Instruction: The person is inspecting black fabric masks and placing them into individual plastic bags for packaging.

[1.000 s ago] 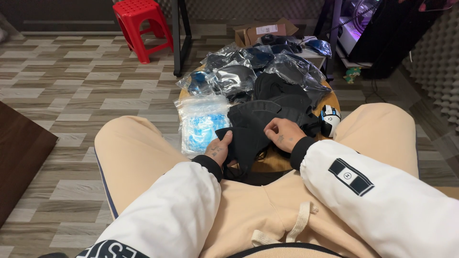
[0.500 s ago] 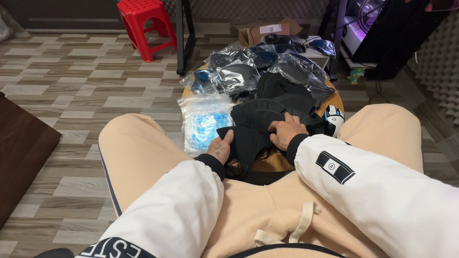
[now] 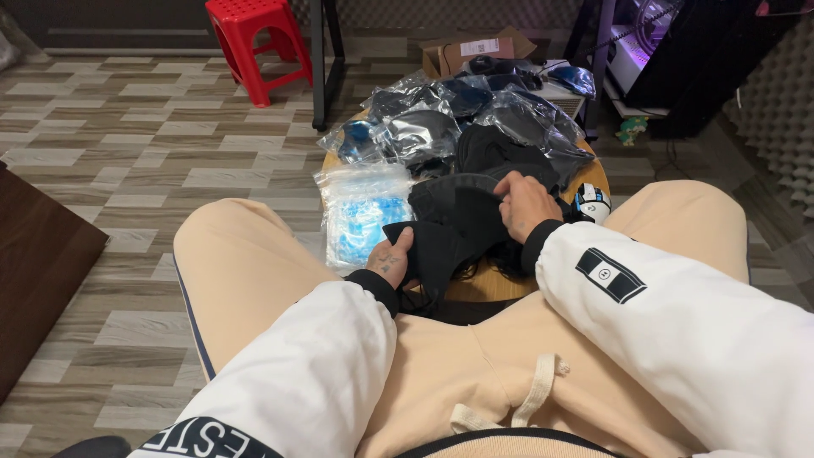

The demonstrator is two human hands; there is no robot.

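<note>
Thing in hand: we see a limp black fabric piece (image 3: 449, 225), crumpled and matte, with thin straps trailing at its lower edge.
Place: it lies over the near edge of the small round wooden table (image 3: 598, 174), between our knees.
Left hand (image 3: 392, 259): fingers closed, pinching the cloth's lower left corner.
Right hand (image 3: 526, 203): fingers curled, gripping the cloth's upper right edge.
Beside it: a clear plastic bag of blue items (image 3: 365, 216) at the table's left edge, touching the cloth.
Behind: dark plastic-wrapped packets (image 3: 475, 119) piled at the far side.
</note>
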